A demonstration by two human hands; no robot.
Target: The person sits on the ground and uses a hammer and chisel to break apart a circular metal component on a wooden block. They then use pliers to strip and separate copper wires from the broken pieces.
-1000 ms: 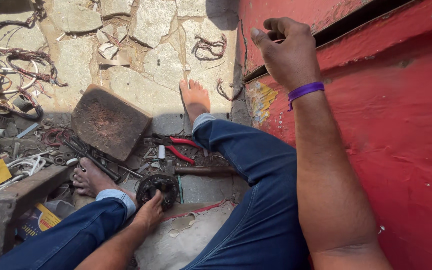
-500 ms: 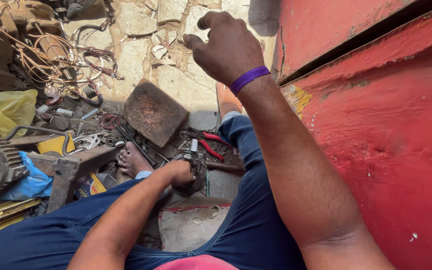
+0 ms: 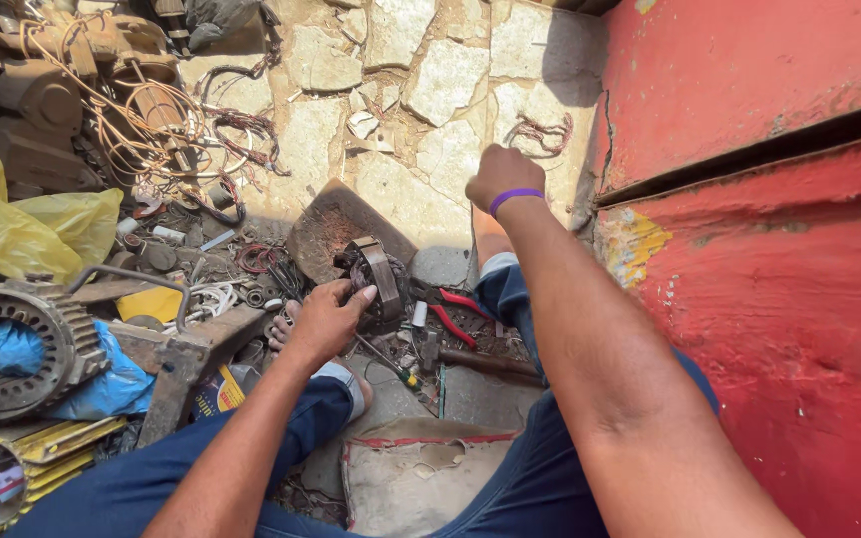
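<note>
I sit on the ground with my legs in blue trousers stretched out. My left hand (image 3: pixel 329 317) grips a small round dark metal motor part (image 3: pixel 379 281) and holds it tilted up on edge near my left foot. My right hand (image 3: pixel 502 176), a purple band on its wrist, is closed into a fist and reaches forward over my right leg, close to the red metal wall (image 3: pixel 779 259). Whether the fist holds anything is hidden. Red-handled pliers (image 3: pixel 453 314) and a hammer (image 3: pixel 485 362) lie on the ground between my legs.
A rusty flat plate (image 3: pixel 326 227) lies ahead on the stone paving. Left are a ribbed motor stator (image 3: pixel 7 349), copper wire coils (image 3: pixel 142 130), a yellow plastic bag (image 3: pixel 32 229) and blue plastic. A torn grey sack (image 3: pixel 421 478) lies between my thighs.
My left hand has lifted the round motor part from flat on the ground up onto its edge. My right hand has moved down and away from the wall slot and closed into a fist.
</note>
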